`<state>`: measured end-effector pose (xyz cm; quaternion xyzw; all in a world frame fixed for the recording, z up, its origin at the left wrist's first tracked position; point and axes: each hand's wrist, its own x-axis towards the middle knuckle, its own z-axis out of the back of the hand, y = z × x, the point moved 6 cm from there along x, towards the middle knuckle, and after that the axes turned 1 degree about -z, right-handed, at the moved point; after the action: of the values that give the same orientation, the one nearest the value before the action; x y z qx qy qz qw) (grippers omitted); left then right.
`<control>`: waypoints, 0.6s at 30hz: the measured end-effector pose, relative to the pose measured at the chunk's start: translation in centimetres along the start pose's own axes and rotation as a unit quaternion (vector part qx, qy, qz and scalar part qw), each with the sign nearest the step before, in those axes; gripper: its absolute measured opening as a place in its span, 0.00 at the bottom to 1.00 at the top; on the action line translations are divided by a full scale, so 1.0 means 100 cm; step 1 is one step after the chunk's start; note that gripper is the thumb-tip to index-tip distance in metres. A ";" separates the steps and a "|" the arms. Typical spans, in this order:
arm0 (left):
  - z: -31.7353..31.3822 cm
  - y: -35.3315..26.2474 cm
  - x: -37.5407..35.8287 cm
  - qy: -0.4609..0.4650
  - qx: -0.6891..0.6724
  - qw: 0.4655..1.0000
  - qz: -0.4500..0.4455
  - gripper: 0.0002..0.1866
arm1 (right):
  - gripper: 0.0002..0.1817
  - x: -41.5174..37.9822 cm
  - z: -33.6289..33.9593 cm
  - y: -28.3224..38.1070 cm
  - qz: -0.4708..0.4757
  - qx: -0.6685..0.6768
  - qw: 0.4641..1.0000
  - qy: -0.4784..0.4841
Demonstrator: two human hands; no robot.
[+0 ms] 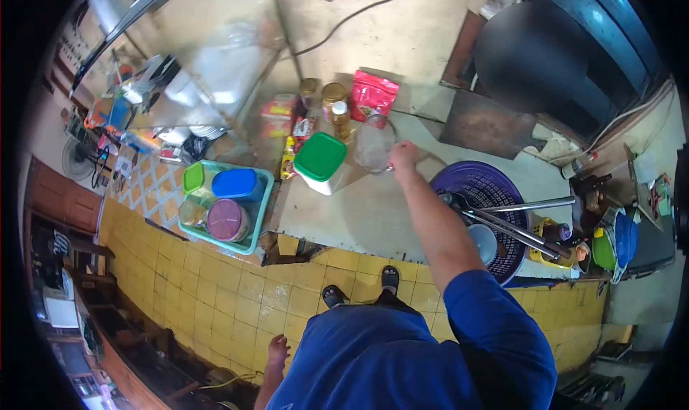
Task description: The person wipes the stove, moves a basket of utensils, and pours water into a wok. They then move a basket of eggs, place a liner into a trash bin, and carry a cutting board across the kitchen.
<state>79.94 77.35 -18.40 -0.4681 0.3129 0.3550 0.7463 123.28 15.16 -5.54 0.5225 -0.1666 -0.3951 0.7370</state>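
Note:
My right hand (404,156) reaches over the counter, its fingers closed at the edge of a round, see-through item with a thin rim (375,144). Whether that item is a strainer or a clear lid is hard to tell. Just left of it stands a white tub with a green lid (321,157). Behind are a brown bottle with a white cap (340,119), a gold-lidded jar (334,94) and a red pouch (375,94). My left hand (278,347) hangs low beside my body above the floor, fingers loosely apart, holding nothing.
A purple basket (470,172) with long-handled metal utensils (524,231) sits right of my forearm. On the left, a teal tray (261,213) holds several lidded containers. Yellow packets (288,157) lie behind the tub. A dark board (484,129) leans at the back.

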 end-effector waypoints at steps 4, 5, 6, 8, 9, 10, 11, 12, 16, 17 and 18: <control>-0.024 0.059 0.012 -0.017 -0.021 0.997 -0.072 0.24 | 0.09 0.004 -0.021 0.015 0.047 -0.076 0.996 -0.013; -0.031 0.070 0.017 -0.021 -0.016 0.997 -0.071 0.24 | 0.09 0.010 -0.031 0.012 0.042 -0.073 0.996 -0.011; -0.040 0.075 0.018 -0.024 0.058 0.994 -0.092 0.24 | 0.07 0.015 -0.046 0.010 0.058 -0.021 0.998 0.034; -0.059 0.075 0.014 -0.021 0.139 0.983 -0.115 0.24 | 0.06 0.010 -0.049 0.015 0.070 0.032 0.994 0.078; -0.070 0.073 0.015 -0.010 0.131 0.985 -0.114 0.24 | 0.07 0.003 -0.049 0.021 0.038 0.087 0.983 0.154; -0.081 0.068 0.015 0.002 0.120 0.986 -0.112 0.24 | 0.09 -0.005 -0.045 0.028 0.008 0.140 0.963 0.228; -0.092 0.062 0.017 0.016 0.105 0.988 -0.110 0.24 | 0.09 -0.006 -0.035 0.029 0.007 0.142 0.964 0.226; -0.102 0.055 0.020 0.031 0.088 0.990 -0.109 0.24 | 0.09 -0.011 -0.032 0.027 -0.020 0.098 0.954 0.281; -0.131 0.021 0.031 0.087 0.027 0.991 -0.099 0.24 | 0.08 -0.030 -0.009 0.023 -0.132 0.135 0.911 0.367; -0.133 0.016 0.037 0.098 0.008 0.991 -0.095 0.24 | 0.08 -0.029 -0.004 0.024 -0.134 0.137 0.912 0.364; -0.133 0.010 0.044 0.109 -0.007 0.990 -0.090 0.24 | 0.08 -0.029 -0.001 0.028 -0.082 0.036 0.910 0.406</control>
<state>79.80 66.45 -27.28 -0.5357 0.3459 0.2355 0.7334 122.62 17.83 -2.60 0.6757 0.1760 -0.2016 0.6869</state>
